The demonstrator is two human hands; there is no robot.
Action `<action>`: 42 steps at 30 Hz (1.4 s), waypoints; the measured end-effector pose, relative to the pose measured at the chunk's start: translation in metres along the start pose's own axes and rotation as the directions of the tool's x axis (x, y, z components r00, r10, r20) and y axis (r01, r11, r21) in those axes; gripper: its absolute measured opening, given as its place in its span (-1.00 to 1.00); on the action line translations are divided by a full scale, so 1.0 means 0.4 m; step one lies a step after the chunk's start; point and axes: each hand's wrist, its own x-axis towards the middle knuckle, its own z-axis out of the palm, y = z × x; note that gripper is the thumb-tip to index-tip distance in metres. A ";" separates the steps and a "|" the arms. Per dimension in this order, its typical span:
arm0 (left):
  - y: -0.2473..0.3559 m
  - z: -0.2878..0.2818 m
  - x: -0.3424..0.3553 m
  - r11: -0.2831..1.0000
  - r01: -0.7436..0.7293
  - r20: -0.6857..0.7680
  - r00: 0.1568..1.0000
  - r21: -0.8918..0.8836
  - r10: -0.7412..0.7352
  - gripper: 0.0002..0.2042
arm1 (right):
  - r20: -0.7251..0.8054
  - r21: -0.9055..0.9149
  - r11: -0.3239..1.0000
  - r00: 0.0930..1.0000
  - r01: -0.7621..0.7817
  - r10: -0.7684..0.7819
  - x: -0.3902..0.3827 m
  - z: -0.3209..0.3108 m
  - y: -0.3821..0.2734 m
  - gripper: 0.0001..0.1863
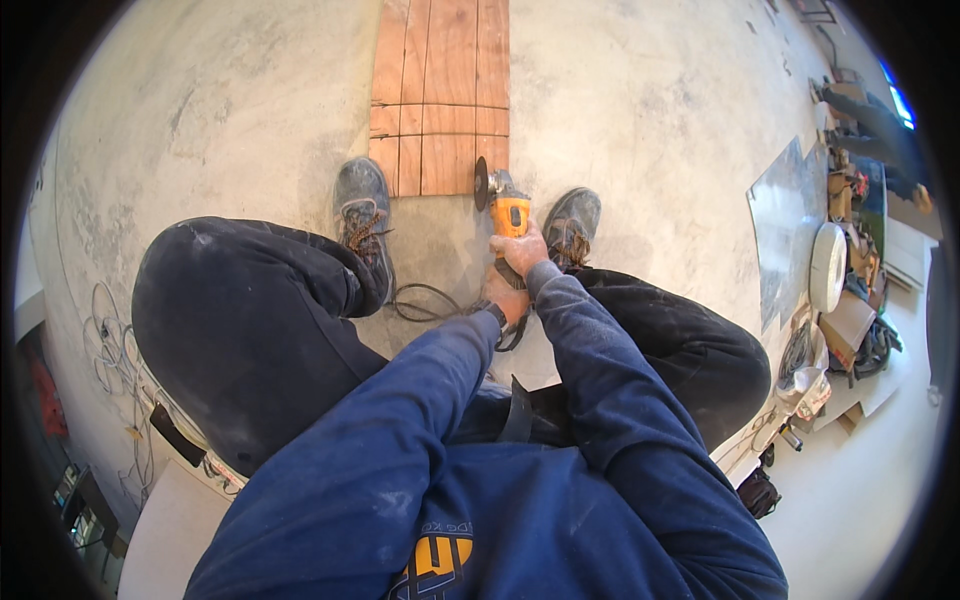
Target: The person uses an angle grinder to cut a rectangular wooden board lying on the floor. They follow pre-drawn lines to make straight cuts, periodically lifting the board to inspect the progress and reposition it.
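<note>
Both my hands are wrapped round an angle grinder (511,214) with a yellow-orange body and a dark disc (482,183). My right hand (522,249) closes on the body behind its head. Nearer to me, my left hand (506,294) grips its rear end, with a dark band on the wrist. The disc stands on edge at the near right end of a reddish-brown wooden board (450,65) marked with dark lines along and across. Whether the disc touches the wood, I cannot tell. A dark cord (425,303) curves over the floor beside my left hand.
My shoes (362,215) stand either side of the board's near end. Along the right lie a sheet of shiny metal (785,225), a white round roll (827,267), bags and boxes. Another person's legs (870,125) show at far right. Loose cables (110,340) lie at left.
</note>
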 end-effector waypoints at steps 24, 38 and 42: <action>0.086 -0.043 0.128 0.989 0.145 -0.132 0.981 -0.006 -0.145 -0.10 | 0.020 -0.111 0.994 1.000 -0.016 0.018 0.148 -0.012 -0.127 -0.20; 0.037 -0.033 0.144 0.998 0.016 -0.116 0.993 -0.060 -0.023 -0.04 | 0.032 -0.073 0.997 0.999 -0.017 0.019 0.159 0.005 -0.089 -0.18; -0.008 -0.003 0.100 0.998 0.052 -0.144 0.988 -0.018 -0.054 -0.15 | 0.058 0.003 0.998 0.996 -0.060 0.060 0.108 0.005 -0.061 -0.18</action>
